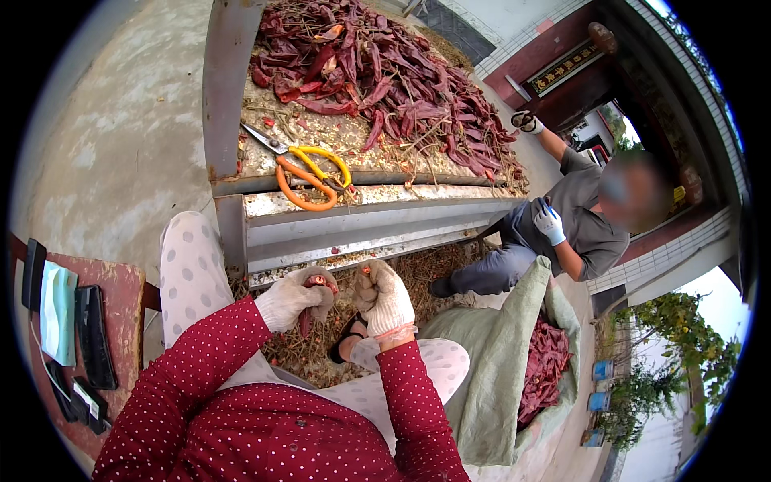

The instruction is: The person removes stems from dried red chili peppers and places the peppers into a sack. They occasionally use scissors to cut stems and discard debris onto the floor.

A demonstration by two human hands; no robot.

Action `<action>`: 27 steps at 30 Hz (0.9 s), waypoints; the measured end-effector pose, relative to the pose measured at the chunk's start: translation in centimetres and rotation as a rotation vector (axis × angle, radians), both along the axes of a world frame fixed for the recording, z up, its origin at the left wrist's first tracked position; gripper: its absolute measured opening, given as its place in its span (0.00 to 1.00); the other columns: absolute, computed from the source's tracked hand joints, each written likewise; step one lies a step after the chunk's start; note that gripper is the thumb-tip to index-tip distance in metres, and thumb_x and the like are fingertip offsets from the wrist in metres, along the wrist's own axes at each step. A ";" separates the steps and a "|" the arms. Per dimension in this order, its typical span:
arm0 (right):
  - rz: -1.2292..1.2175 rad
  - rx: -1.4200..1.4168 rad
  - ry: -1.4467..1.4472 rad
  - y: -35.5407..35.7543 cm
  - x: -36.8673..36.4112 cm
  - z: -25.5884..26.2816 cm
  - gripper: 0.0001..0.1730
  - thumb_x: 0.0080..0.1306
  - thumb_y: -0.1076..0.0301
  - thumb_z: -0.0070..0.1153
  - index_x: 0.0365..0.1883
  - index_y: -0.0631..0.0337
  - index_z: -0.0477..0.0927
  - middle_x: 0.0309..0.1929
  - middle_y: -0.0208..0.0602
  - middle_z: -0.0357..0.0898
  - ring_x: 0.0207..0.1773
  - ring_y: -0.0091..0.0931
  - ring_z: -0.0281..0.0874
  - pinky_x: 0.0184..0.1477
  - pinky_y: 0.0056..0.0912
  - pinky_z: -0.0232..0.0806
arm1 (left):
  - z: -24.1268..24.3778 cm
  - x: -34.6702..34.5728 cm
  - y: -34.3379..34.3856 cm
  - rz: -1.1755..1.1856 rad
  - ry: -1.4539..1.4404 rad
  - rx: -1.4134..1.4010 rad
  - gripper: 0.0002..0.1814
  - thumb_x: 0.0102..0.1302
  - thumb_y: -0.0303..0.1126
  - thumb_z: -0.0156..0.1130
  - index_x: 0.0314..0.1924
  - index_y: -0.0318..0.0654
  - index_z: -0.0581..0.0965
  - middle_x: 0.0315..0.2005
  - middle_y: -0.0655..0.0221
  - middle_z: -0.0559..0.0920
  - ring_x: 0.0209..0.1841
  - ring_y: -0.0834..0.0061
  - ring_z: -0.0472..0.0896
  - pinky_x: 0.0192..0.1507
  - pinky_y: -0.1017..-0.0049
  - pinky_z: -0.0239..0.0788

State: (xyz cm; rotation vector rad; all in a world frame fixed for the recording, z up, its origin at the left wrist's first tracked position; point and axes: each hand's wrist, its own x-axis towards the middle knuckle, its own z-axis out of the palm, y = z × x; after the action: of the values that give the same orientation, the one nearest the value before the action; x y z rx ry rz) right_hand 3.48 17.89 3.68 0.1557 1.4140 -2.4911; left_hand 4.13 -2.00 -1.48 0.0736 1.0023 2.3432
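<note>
Both my hands wear soiled white knit gloves and are held apart above my lap, just below the metal table's edge. My left hand (pixel 297 299) is closed around a dried red chili pepper (pixel 305 322), whose body hangs below the fingers. My right hand (pixel 383 296) has its fingers curled together, with a small reddish-orange bit (pixel 366 270) at the fingertips. Scissors with orange and yellow handles (pixel 307 191) lie partly open on the table's near edge (pixel 385 196). Behind them is a large heap of dried red chilies (pixel 385 72) with stems.
A green woven sack (pixel 482 349) of dried chilies (pixel 545 367) stands at right. Beyond it sits a co-worker (pixel 578 211) in gloves. A worn wooden stool (pixel 123 295) at left bears a face mask (pixel 58 313) and black devices. Stems litter the ground (pixel 301 361) below.
</note>
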 end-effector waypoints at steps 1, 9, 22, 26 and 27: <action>0.001 0.261 0.125 0.5 -0.4 0.9 0.06 0.72 0.65 0.53 0.38 0.57 0.79 0.26 0.25 0.71 0.21 0.17 0.60 0.22 0.22 0.52 | -0.2 -0.1 -0.1 0.002 0.005 0.010 0.08 0.63 0.20 0.60 0.42 0.33 0.76 0.27 0.69 0.74 0.25 0.77 0.71 0.30 0.73 0.67; -0.289 1.469 0.942 1.3 -10.0 8.8 0.14 0.66 0.60 0.60 0.39 0.63 0.86 0.34 0.45 0.85 0.36 0.37 0.83 0.43 0.36 0.73 | 1.0 -0.1 -0.5 -0.012 0.040 -0.091 0.16 0.52 0.18 0.70 0.41 0.34 0.76 0.30 0.68 0.79 0.29 0.75 0.81 0.31 0.73 0.77; -0.294 1.808 0.575 -4.9 -22.9 9.6 0.17 0.65 0.58 0.54 0.39 0.62 0.87 0.44 0.57 0.85 0.51 0.49 0.83 0.53 0.47 0.74 | -1.2 -0.4 -1.9 0.023 0.027 -0.047 0.13 0.57 0.22 0.69 0.40 0.35 0.75 0.28 0.66 0.81 0.29 0.73 0.84 0.22 0.73 0.78; -0.175 1.144 0.268 0.1 -16.9 11.0 0.17 0.63 0.61 0.61 0.40 0.67 0.86 0.28 0.35 0.83 0.27 0.25 0.76 0.31 0.29 0.66 | -0.9 -0.4 -1.1 -0.004 0.044 -0.026 0.10 0.61 0.23 0.66 0.41 0.34 0.75 0.32 0.61 0.83 0.32 0.66 0.86 0.39 0.66 0.81; -0.179 1.001 0.218 0.6 -14.1 11.2 0.21 0.62 0.60 0.63 0.45 0.69 0.86 0.29 0.34 0.82 0.28 0.21 0.75 0.32 0.27 0.65 | -0.8 -0.5 -0.9 -0.003 0.040 0.024 0.09 0.62 0.23 0.66 0.41 0.34 0.75 0.33 0.60 0.84 0.33 0.65 0.86 0.39 0.65 0.81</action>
State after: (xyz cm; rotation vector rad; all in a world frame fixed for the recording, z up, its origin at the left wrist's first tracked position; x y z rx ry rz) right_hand -10.58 18.51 14.86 0.2048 2.7096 -1.7006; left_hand 3.63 -2.89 -2.31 0.1319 0.9934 2.3597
